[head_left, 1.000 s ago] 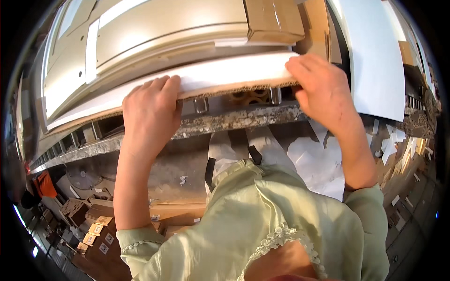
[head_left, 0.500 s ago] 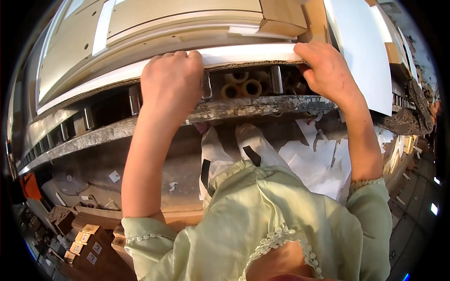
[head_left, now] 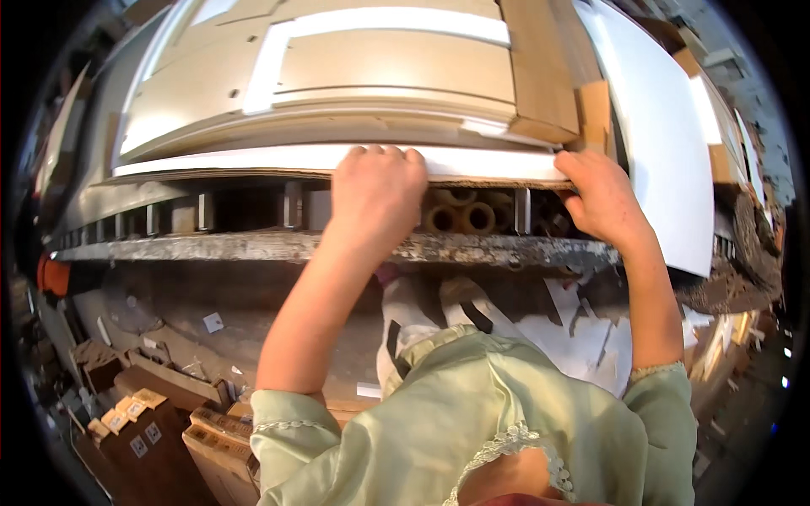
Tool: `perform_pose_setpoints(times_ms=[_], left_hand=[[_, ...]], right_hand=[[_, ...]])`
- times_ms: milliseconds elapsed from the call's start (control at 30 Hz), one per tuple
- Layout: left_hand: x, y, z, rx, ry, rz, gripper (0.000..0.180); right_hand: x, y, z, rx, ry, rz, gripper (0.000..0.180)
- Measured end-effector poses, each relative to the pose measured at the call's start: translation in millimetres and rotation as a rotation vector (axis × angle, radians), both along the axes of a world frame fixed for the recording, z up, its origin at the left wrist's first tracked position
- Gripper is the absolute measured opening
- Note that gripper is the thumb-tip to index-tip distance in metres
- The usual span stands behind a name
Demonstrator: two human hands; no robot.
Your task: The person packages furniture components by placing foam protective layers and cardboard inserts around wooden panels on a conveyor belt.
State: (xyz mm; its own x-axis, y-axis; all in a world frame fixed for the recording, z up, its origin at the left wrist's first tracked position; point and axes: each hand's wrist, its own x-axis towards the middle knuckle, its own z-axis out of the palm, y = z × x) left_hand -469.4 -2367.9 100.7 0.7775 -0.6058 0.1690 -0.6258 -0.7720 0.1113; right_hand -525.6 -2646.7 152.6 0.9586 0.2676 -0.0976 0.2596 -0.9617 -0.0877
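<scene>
Both hands grip the near edge of a big flat white-topped cardboard sheet (head_left: 337, 158) lying on top of a stack of cut beige cardboard panels (head_left: 253, 93). Left hand (head_left: 377, 190) is curled over that near edge around its middle, fingers folded on top, thumb hidden so probably underneath. Right hand (head_left: 603, 196) is closed on the same edge at the sheet's right near corner, fingers hooked over, thumb side below. Both are clamped on the sheet, not spread wide.

The sheet sits raised off the grimy metal-edged work surface (head_left: 321, 247); in the gap under the sheet are brown cardboard tubes (head_left: 460, 218) and short upright spacers (head_left: 292, 204). Right of the sheet, a second white board (head_left: 666, 160) leans at an angle.

Handling judgement: the sheet looks thin, wide and light, likely corrugated, so fairly stiff along the edge but prone to sagging or creasing if lifted from one point. The smooth white face could be slippery; the raw brown edge gives better purchase. Best hold looks like two hands well apart on the near edge, as now, pinching top and underside. The corner by the right hand seems easy to crush. The far edge of the sheet is hidden among the stacked panels, so how it lies there cannot be told.
</scene>
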Motion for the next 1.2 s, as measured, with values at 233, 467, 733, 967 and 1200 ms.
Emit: perform_pose_setpoints(times_ms=[233, 467, 733, 967, 1200], left_hand=[[1, -7, 9, 0.023, 0.071, 0.022, 0.023], [5, -6, 5, -0.024, 0.006, 0.049, 0.019], [-7, -3, 10, 0.01, 0.07, 0.107, 0.031], [1, -14, 19, -0.108, -0.033, 0.014, 0.02], [20, -6, 29, 0.04, 0.13, 0.034, 0.034]], right_hand=[[-3, -18, 1, 0.127, -0.042, 0.038, 0.031], [0, -34, 11, 0.294, -0.027, 0.098, 0.04], [-44, -179, -28, 0.513, -0.457, -0.456, 0.033], [-227, -432, -172, 0.1, -0.271, -1.184, 0.057], [-194, -468, -174, -0.118, -0.036, -1.485, 0.082]])
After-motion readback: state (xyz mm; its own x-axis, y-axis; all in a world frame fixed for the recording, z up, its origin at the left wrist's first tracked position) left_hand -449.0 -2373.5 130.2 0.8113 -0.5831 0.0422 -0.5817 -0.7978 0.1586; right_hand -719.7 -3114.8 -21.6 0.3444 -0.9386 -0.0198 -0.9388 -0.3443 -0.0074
